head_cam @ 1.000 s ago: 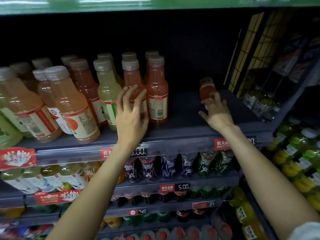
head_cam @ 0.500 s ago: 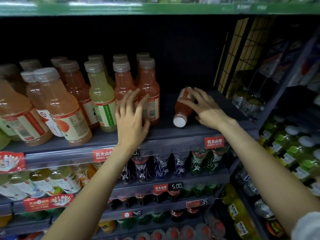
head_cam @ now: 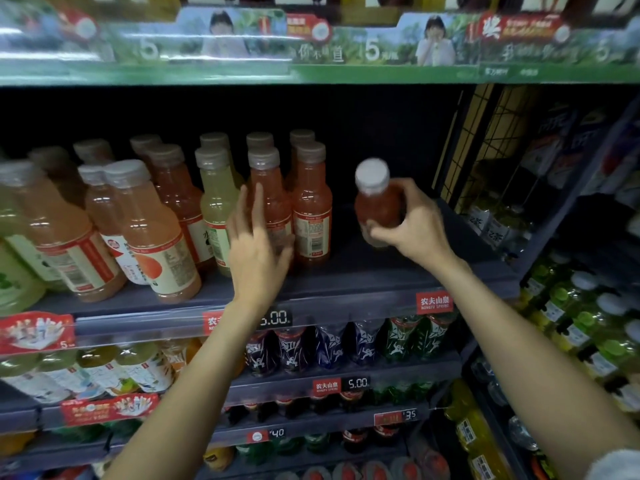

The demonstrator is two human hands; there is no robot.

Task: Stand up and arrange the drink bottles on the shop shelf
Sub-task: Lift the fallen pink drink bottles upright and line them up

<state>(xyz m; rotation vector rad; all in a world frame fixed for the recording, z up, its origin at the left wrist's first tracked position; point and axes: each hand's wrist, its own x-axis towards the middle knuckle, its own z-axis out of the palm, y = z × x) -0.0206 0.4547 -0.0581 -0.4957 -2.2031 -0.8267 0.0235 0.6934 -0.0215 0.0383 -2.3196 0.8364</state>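
Our left hand point(head_cam: 258, 251) reaches onto the dark shop shelf point(head_cam: 363, 282), fingers straight and spread against a standing red-orange plastic juice bottle point(head_cam: 273, 202). To its right, apart from it, our right hand point(head_cam: 414, 225) grips a red plastic drink bottle with a white cap point(head_cam: 375, 199), upright above the shelf. Beyond our left hand stand rows of orange and yellow bottles point(head_cam: 166, 216).

Held bottle point(head_cam: 378, 206) red with white cap; shelved bottles point(head_cam: 311, 202) orange-pink, one pale yellow-green bottle point(head_cam: 217, 206), all grey-capped, labels white with red bands; shelf point(head_cam: 363, 271) dark grey; price tags point(head_cam: 434, 302) red with white lettering.
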